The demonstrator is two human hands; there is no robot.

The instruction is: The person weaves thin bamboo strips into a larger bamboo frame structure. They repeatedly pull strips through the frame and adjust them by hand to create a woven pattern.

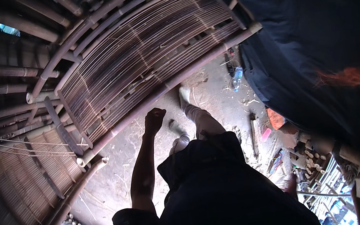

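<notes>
My left hand (155,118) is held out in front of me with its fingers curled closed. It is in shadow, and I cannot make out whether anything is inside it. The nearest thing to it is the front pole of a slatted bamboo bench (120,130), apart from the hand. Against my right side a brownish shape (289,184) looks like part of my right arm or hand, mostly covered by my dark clothing. Its fingers do not show.
My feet stand on a bare earth floor (138,142). A second bamboo bench (65,204) is at left. Dark cloth (306,23) fills the upper right. A clear plastic bottle (237,78), an orange item (276,118) and cut bamboo pieces (313,160) lie to the right.
</notes>
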